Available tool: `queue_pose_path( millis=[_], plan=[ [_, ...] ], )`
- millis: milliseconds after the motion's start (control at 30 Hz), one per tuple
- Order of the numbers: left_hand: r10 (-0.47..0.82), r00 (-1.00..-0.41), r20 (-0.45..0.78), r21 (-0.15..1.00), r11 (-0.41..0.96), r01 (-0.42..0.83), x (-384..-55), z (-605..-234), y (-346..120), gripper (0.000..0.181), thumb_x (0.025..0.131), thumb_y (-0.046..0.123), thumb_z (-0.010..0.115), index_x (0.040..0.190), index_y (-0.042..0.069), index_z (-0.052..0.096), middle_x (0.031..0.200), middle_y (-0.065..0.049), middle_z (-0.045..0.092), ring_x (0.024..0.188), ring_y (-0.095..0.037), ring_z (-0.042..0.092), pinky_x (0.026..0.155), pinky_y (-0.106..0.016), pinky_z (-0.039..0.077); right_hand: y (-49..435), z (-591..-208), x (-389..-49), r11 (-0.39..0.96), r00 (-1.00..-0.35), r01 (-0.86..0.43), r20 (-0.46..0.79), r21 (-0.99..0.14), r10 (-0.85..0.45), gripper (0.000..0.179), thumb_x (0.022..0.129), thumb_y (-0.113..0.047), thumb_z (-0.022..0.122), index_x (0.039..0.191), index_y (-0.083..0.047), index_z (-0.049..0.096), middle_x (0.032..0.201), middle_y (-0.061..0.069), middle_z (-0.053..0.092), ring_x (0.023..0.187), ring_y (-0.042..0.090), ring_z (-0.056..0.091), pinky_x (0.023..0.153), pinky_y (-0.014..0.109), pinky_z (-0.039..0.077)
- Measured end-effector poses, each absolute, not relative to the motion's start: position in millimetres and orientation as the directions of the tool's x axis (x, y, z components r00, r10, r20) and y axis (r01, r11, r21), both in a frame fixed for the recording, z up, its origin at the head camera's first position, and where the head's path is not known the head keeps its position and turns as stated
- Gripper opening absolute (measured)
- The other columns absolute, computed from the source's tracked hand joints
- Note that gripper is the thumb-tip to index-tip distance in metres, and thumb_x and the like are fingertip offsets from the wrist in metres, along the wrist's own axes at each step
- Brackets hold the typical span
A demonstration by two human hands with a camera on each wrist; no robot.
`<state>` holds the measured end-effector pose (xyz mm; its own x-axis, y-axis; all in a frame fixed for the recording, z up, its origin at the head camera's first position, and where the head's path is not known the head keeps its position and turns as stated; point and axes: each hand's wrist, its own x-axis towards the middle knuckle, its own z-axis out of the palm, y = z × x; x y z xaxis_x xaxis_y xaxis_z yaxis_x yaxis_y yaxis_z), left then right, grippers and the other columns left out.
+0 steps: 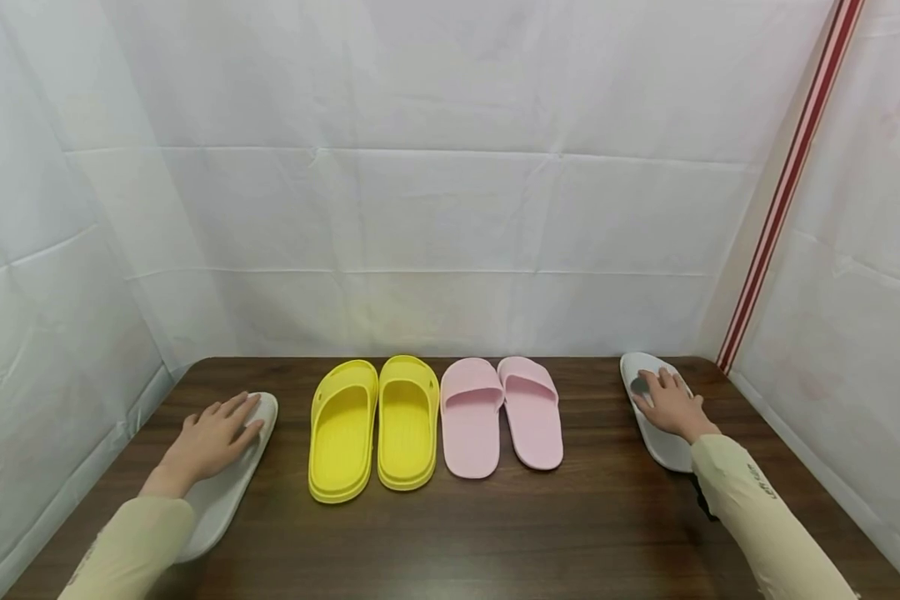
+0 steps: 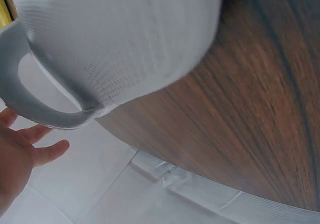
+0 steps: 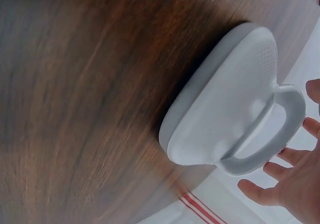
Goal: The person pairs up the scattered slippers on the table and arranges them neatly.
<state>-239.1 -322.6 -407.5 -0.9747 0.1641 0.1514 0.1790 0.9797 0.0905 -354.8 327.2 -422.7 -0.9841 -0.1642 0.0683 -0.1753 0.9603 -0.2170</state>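
At the table's left side lies a whitish-grey slipper [image 1: 221,500], with my left hand [image 1: 208,440] over its strap, fingers spread. In the left wrist view, the fingers [image 2: 50,153] reach the strap's edge; firm contact is hard to judge. A matching slipper [image 1: 658,440] lies at the far right, pointing away. My right hand [image 1: 673,407] hovers at or on its strap, and the right wrist view shows its fingers [image 3: 257,191] loosely extended beside the strap. Neither hand grips anything visibly. Between them stand a yellow pair of slippers [image 1: 341,446] and a pink pair [image 1: 471,437].
The dark wood-grain table [image 1: 495,542] has rounded far corners. White cloth [image 1: 435,208] hangs behind it and along both sides, with a red-striped band [image 1: 791,175] at the right. The yellow and pink pairs sit side by side near the far edge.
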Motion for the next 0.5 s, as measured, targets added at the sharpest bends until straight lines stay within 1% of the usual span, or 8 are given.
queue_pose_path(
  millis=[133,300,500],
  plan=[
    [0.144,-0.982,0.119,0.125,0.979,0.159,-239.0,-408.5,-324.6,0.059,0.095,0.043,0.030,0.136,0.000,0.033,0.137,-0.028,0.030,0.117,-0.053,0.033,0.084,-0.069,0.026,327.7,-419.5,-350.7,0.962,-0.981,-0.191,0.083,-0.196,-0.178,0.047,0.091,-0.029,0.044,0.132,-0.007,0.032,0.134,0.033,0.023,0.120,0.056,0.019,0.081,0.074,0.020],
    [0.130,-0.987,0.096,0.142,0.980,0.143,-239.8,-410.8,-327.5,0.063,0.094,0.048,0.028,0.137,0.001,0.031,0.138,-0.029,0.028,0.117,-0.055,0.031,0.083,-0.070,0.026,331.6,-419.6,-345.6,0.963,-0.974,-0.219,0.095,-0.157,-0.206,0.045,0.090,-0.030,0.047,0.129,-0.010,0.035,0.129,0.029,0.029,0.115,0.056,0.026,0.075,0.071,0.026],
    [0.131,-0.986,0.105,0.145,0.979,0.145,-239.2,-409.5,-328.4,0.065,0.092,0.051,0.033,0.136,0.003,0.032,0.137,-0.028,0.029,0.120,-0.051,0.029,0.084,-0.070,0.026,340.9,-423.6,-341.9,0.966,-0.968,-0.239,0.103,-0.096,-0.229,0.051,0.090,-0.036,0.046,0.132,-0.008,0.035,0.127,0.024,0.031,0.112,0.054,0.032,0.073,0.070,0.029]
  ],
)
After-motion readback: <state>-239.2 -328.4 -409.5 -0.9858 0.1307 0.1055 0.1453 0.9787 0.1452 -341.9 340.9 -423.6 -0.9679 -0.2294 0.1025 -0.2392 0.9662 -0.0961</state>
